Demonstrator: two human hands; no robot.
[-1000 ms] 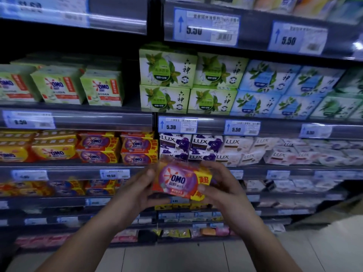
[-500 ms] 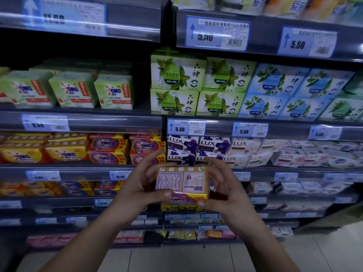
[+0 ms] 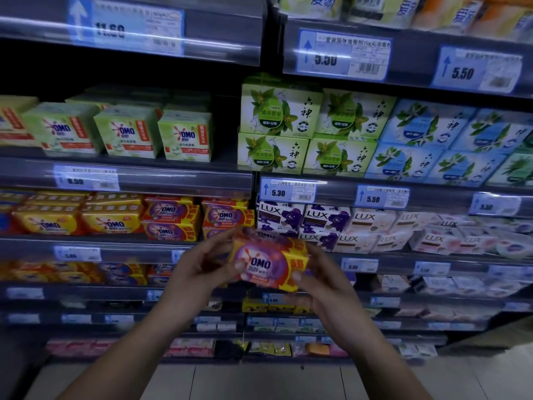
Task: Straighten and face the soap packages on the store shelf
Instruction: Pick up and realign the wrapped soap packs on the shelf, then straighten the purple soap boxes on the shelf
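I hold a purple, red and yellow OMO soap package [image 3: 268, 262] in front of the shelves, its printed front turned toward me and slightly tilted. My left hand [image 3: 199, 269] grips its left end and my right hand [image 3: 320, 281] grips its right end, thumbs on the front. Just behind and above it, stacks of the same purple OMO soap packages [image 3: 199, 216] sit on the shelf [image 3: 115, 243], front faces out. Yellow OMO packages [image 3: 78, 220] lie to their left.
Purple and white LUX soap boxes [image 3: 331, 223] fill the shelf to the right. Green OMO packs [image 3: 127, 131] and green and blue leaf-print boxes [image 3: 311, 128] stand one shelf up. Price tags line every shelf edge. Lower shelves hold more small packs; tiled floor [image 3: 259, 382] lies below.
The package has been turned over in my hands: half a second ago its back with the label text faced me, now the OMO front does. The view has moved closer to the shelves.
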